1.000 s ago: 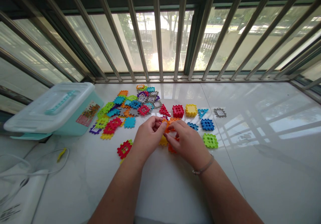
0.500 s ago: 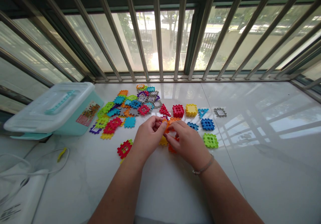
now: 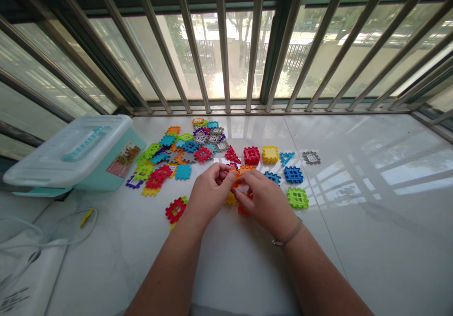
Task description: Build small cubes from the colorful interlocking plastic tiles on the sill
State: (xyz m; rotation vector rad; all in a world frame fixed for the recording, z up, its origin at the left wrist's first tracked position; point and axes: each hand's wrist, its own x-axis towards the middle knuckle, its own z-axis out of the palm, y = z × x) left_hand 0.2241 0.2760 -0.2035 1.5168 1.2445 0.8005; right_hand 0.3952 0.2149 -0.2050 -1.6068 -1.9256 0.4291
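Observation:
Both hands meet over the middle of the white surface, around orange interlocking building pieces [image 3: 247, 168]. My left hand [image 3: 213, 188] pinches an edge of the orange pieces between thumb and fingers. From the other side, my right hand [image 3: 268, 198] grips them with bent fingers; its fingers hide much of them. A yellow piece [image 3: 230, 198] lies below the fingertips. Just beyond the hands sit a red cube [image 3: 251, 155], a yellow stack or cube [image 3: 271, 154] and a red triangle [image 3: 232, 154]. Beside my right hand are a green piece [image 3: 297, 197] and blue window piece [image 3: 293, 174].
A lidded turquoise box [image 3: 106, 165] stands at the left, next to a heap of mixed building pieces [image 3: 168, 155]. A red window piece [image 3: 175, 209] lies by my left forearm. White cable [image 3: 71, 242] runs at lower left. Metal bars [image 3: 222, 47] close off the back.
Almost nothing differs. Both hands stay on the orange pieces in nearly the same pose, and the view has shifted very slightly.

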